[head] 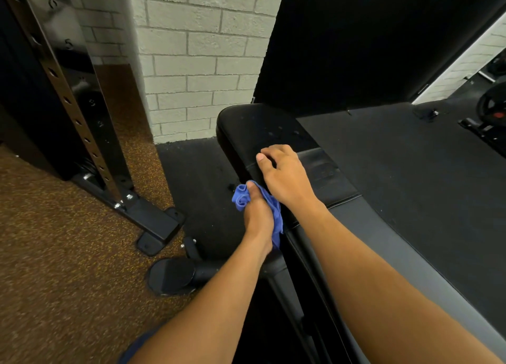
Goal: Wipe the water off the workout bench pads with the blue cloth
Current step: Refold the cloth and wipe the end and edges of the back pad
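The black workout bench runs from the far middle toward the lower right. Its far pad (254, 125) carries small water drops on top, and its near pad (388, 243) looks grey under the light. My left hand (258, 213) grips the bunched blue cloth (242, 198) against the bench's left side, just below the seam between the pads. My right hand (284, 172) rests on the far pad near that seam, its fingers loosely curled and holding nothing.
A black steel rack upright (82, 103) with a bolted foot (156, 221) stands at the left on brown speckled flooring. The bench's round foot (172, 276) lies below my left forearm. White brick wall (197, 62) is behind, a weight plate (492, 103) at far right.
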Tool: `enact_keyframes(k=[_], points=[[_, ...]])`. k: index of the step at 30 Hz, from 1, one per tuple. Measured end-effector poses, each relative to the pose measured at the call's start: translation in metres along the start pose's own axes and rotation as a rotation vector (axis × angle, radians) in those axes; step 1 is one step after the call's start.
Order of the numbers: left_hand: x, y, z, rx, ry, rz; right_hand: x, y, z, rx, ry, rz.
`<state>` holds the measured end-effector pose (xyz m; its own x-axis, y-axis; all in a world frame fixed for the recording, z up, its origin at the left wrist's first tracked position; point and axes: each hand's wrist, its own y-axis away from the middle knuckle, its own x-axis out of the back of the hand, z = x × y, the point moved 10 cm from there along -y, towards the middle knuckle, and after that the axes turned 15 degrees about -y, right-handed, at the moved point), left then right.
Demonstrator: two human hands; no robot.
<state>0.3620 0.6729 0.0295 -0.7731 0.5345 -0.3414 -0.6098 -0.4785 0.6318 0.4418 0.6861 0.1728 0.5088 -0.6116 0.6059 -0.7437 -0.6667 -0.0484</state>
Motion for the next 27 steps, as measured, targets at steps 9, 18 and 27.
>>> enact_keyframes(k=[9,18,27], points=[[0.023,-0.048,0.054,0.019,-0.005,0.057,0.014,0.01,0.025,-0.085,0.119,-0.031],[0.013,0.036,-0.009,-0.064,-0.194,0.105,0.023,-0.003,0.031,-0.106,0.05,0.008],[0.008,0.006,0.023,-0.089,-0.194,0.1,0.017,-0.017,0.035,-0.084,0.056,0.014]])
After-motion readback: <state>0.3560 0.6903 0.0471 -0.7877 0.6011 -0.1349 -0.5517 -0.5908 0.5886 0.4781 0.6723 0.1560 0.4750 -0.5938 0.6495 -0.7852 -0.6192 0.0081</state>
